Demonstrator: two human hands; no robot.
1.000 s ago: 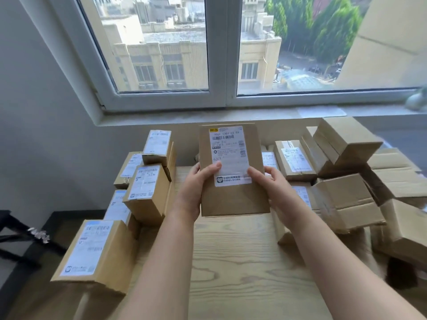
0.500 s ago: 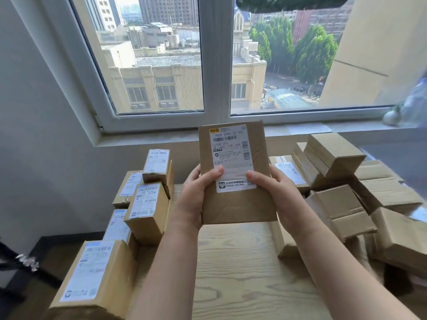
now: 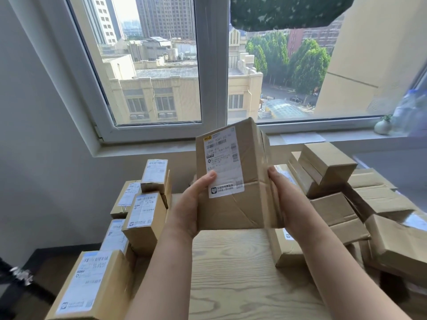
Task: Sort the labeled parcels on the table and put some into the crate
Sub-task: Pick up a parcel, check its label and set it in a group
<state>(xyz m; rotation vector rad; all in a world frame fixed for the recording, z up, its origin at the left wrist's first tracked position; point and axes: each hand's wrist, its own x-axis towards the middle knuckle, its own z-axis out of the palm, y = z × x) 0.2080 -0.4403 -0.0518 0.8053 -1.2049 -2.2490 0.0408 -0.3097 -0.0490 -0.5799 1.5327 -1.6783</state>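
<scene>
I hold a brown cardboard parcel (image 3: 233, 181) upright above the wooden table (image 3: 242, 273), its white shipping label facing me. My left hand (image 3: 191, 206) grips its left edge, thumb lying on the label. My right hand (image 3: 284, 202) grips its right side, fingers wrapped behind. The parcel is turned a little, so its taped right face shows. No crate is in view.
Labeled parcels (image 3: 143, 218) stack along the table's left edge, one large box (image 3: 92, 285) nearest me. A jumble of brown boxes (image 3: 342, 195) fills the right side. The window sill (image 3: 300, 137) runs behind, with a small vase (image 3: 382, 127) at right.
The parcel has risen and rotated so its right side faces me. My right hand shifted from the front to the side. The view tilted upward.
</scene>
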